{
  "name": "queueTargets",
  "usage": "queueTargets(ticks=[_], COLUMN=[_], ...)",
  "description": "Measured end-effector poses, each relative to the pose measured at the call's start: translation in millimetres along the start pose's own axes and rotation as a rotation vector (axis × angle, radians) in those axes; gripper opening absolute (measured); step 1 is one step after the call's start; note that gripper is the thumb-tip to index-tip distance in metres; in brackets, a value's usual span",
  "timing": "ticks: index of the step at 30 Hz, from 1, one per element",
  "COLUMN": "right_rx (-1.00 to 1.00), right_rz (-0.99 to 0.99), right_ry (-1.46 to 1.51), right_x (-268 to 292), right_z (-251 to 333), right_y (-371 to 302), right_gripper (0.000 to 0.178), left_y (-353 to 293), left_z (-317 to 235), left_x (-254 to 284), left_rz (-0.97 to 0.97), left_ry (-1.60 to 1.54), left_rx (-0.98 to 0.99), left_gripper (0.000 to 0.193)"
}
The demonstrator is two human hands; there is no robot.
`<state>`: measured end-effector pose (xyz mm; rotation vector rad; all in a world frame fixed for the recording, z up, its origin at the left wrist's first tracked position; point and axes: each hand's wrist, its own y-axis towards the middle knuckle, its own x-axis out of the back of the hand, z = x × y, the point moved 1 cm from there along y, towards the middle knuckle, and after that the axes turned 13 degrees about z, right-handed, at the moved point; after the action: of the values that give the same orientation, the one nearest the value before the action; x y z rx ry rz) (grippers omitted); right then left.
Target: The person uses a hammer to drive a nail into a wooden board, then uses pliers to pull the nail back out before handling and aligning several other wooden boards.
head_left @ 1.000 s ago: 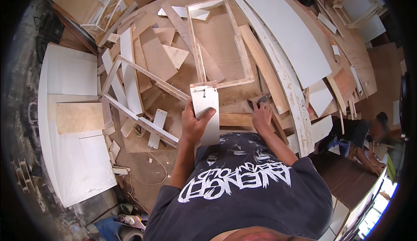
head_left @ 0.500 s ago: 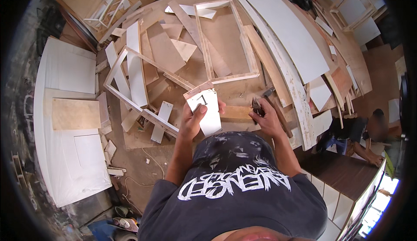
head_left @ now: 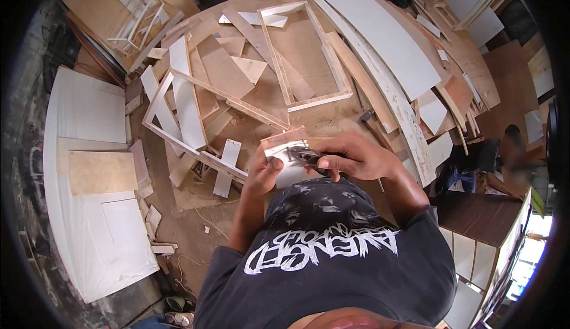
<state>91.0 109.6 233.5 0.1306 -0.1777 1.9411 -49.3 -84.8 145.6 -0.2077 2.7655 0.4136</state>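
One lettered shirt (head_left: 338,284), pliers (head_left: 303,155) in right grip (head_left: 367,158)

There are two bare hands (head_left: 263,173) (head_left: 363,156), one plier-like tool (head_left: 303,154), one held white board (head_left: 291,176), two flat rectangular wooden frames (head_left: 319,102) (head_left: 189,147), one dark-headed hammer (head_left: 367,115) and one other person (head_left: 482,156).

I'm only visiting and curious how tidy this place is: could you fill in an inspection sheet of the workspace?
Surface: brown sheet, largely covered with wood.
Job's things: white board; dark pliers-like tool over its far end, contact unclear.
Clutter: two rectangular wooden frames, loose offcuts, a large white panel, a hammer.
Hands: left hand grips the board; right hand grips the tool.
Cables: thin pale cord on the floor, left.
Surroundings: another person at right, beside a brown-topped cabinet.
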Motion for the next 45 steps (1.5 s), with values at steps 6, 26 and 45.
queueTargets(ticks=[6,26,45], right_rx=[0.094,0.000,-0.073], right_rz=[-0.070,0.156,0.355], right_ry=[0.058,0.104,0.222], right_x=[-16.8,-17.3,4.5], right_z=[-2.1,-4.2,-35.5], right_y=[1.1,-6.5,-28.1], right_gripper=[0.021,0.041,0.023], left_y=[-13.5,-18.8,-1.7], left_z=[0.9,12.5,51.4], left_x=[2.0,-14.7,-11.8], left_rz=[-0.056,-0.037,-0.050], left_ry=[-0.084,-0.163,-0.112], left_rx=[-0.025,0.024,0.115], left_gripper=[0.086,0.077,0.083])
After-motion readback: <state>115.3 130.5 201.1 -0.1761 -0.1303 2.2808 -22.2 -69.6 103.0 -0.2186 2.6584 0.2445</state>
